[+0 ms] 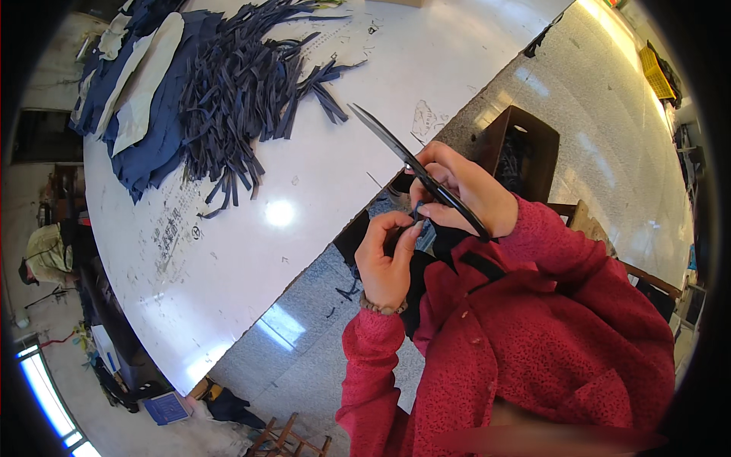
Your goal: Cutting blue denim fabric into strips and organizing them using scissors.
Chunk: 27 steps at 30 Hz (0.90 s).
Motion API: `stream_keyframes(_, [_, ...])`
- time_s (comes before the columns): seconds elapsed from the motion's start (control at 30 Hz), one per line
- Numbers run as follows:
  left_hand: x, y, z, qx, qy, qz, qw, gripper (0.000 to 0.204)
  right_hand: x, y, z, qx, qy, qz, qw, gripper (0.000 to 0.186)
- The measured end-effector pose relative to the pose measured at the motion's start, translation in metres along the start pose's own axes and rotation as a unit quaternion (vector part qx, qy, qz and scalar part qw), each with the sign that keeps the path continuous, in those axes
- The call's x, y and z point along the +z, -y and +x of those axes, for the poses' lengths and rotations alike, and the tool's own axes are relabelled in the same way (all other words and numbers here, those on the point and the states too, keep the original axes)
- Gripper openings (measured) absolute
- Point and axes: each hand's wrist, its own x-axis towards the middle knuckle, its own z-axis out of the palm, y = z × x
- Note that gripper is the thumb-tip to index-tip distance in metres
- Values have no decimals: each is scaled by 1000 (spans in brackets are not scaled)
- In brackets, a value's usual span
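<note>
A: Where are the hands relative to the tabletop [320, 198]?

B: Both are just off its near edge, close together. The left hand [384, 263] pinches a small dark piece [417, 214] between thumb and fingers; the right hand [480, 194] is closed around the black handles of the scissors [435, 188], its fingertips meeting the same piece.

A: And the scissors' blades?

B: They project over the tabletop, slanting up and leftward; whether they are parted is not clear.

A: What lies on the tabletop?

B: Toward its far left part, a heap of dark strips [244, 91], beside layered blue cloth [164, 126] bearing pale elongated pieces [148, 103].

A: What could go wrong?

B: Probably two things. With the right hand sharing its grip between tool and piece, the handles could slip, or the long blades could swing and snag the strips should the arm reach farther over the tabletop. The piece, being small, could drop to the floor [297, 350] below the tabletop's edge, where dark scraps [349, 292] lie.
</note>
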Motion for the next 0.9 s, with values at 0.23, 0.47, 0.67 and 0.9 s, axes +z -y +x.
stream_keyframes(0.23, [-10,-1,-9,7,12,-51,999,10,-9,11,2,-31,-27,-6,999,43])
stream_keyframes(0.47, [-3,-6,3,196,-15,187,962,14,-12,18,3,-61,-25,-19,998,43])
stream_keyframes(0.67, [3,-13,3,191,-47,206,959,25,-5,28,1,-91,-4,-88,992,43])
stream_keyframes(0.9, [27,-10,-1,195,-118,130,965,32,-1,44,-3,-104,21,-276,955,39])
